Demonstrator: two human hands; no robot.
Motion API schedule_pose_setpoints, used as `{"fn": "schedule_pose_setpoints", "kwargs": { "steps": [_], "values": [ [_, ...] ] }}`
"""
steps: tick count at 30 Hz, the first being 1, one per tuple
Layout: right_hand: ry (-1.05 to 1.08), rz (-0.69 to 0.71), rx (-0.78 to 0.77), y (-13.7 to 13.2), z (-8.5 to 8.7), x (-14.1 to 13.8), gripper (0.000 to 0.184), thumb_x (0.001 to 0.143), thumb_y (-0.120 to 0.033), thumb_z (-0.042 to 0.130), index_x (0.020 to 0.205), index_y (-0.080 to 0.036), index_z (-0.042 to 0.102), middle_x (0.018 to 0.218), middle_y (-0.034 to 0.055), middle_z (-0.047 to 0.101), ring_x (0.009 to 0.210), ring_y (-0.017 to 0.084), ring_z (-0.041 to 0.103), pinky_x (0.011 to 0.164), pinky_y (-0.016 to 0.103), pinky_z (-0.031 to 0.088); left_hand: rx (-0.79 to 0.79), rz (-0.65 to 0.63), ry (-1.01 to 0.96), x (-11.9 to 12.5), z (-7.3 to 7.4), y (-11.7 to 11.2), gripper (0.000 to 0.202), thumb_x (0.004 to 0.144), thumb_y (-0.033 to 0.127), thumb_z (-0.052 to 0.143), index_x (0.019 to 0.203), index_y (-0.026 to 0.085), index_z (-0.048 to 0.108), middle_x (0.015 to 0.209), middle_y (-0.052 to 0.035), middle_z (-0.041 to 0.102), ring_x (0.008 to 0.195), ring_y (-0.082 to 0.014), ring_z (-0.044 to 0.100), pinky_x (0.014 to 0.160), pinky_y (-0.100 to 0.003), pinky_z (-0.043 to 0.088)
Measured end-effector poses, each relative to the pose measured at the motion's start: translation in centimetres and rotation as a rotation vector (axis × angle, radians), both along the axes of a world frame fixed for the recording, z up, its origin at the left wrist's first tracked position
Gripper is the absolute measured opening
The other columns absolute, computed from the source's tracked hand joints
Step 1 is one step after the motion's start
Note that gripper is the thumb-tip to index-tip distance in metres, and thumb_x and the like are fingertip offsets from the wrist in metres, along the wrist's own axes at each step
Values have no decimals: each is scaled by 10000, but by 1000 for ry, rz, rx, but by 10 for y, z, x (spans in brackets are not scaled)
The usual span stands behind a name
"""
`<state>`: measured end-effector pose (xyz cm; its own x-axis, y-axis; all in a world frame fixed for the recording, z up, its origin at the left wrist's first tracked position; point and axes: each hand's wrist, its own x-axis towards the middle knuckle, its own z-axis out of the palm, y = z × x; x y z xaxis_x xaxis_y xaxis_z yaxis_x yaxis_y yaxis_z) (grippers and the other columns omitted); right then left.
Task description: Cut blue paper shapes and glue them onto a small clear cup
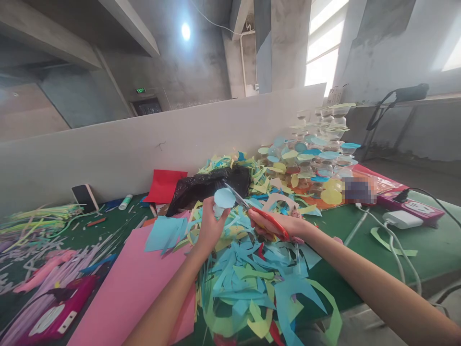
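Note:
My left hand (pixel 208 226) pinches a small light-blue paper shape (pixel 224 197), holding it up above the table. My right hand (pixel 277 225) grips red-handled scissors (pixel 268 218); their metal blades (pixel 236 194) point left and meet the edge of the blue shape. Under both hands lies a heap of blue, yellow and green paper scraps (pixel 252 283) on the green table (pixel 428 245).
Pink paper sheets (pixel 133 283) lie front left, a red sheet (pixel 163 185) and a black plastic bag (pixel 205 187) behind. Stacked jars topped with paper discs (pixel 317 158) stand back right. A phone (pixel 85 197), a glue stick (pixel 125 202), straws (pixel 39 216), a white charger (pixel 401 219) and cables are about.

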<state>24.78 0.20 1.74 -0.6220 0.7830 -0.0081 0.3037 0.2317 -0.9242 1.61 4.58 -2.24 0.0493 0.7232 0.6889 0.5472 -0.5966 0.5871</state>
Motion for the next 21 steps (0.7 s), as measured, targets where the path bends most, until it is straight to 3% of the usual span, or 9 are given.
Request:
{"fn": "schedule_pose_setpoints", "kwargs": {
  "steps": [6, 9, 13, 18, 21],
  "values": [
    [-57, -95, -8, -3, 5, -5, 622, 894, -719, 274, 554, -210, 380, 371, -31, 406, 347, 85, 370, 388, 235, 295, 6, 21, 44, 1, 6, -4, 365, 869, 427, 589, 1143, 212, 479, 1065, -70, 536, 990, -199, 548, 862, -334, 443],
    [-60, -155, -39, -1, 6, -5, 605, 896, -707, 294, 557, -212, 372, 361, -43, 397, 323, 78, 363, 377, 229, 302, 11, 37, 46, 2, 7, -4, 368, 865, 421, 594, 1143, 209, 481, 1060, -71, 543, 975, -199, 558, 851, -335, 443],
    [-1, -80, 22, 4, 1, 1, 491, 885, -671, 401, 707, -213, 411, 475, -59, 447, 411, 91, 400, 442, 242, 354, 4, 40, 53, 3, 7, -4, 346, 872, 413, 585, 1134, 208, 490, 1041, -70, 558, 970, -203, 563, 848, -336, 442],
    [4, 22, 77, 2, -1, 3, 454, 900, -626, 422, 697, -222, 370, 553, -48, 422, 489, 112, 385, 495, 273, 353, 16, 27, 86, 2, 6, -3, 291, 897, 425, 541, 1084, 205, 505, 1018, -72, 567, 973, -211, 555, 856, -343, 438],
    [-21, 14, 50, -2, 3, -1, 477, 906, -643, 386, 687, -219, 358, 545, -47, 412, 490, 110, 373, 495, 268, 341, 12, 10, 117, 2, 6, -4, 286, 903, 425, 529, 1083, 204, 507, 1020, -74, 573, 975, -215, 557, 854, -342, 439]
  ]
}}
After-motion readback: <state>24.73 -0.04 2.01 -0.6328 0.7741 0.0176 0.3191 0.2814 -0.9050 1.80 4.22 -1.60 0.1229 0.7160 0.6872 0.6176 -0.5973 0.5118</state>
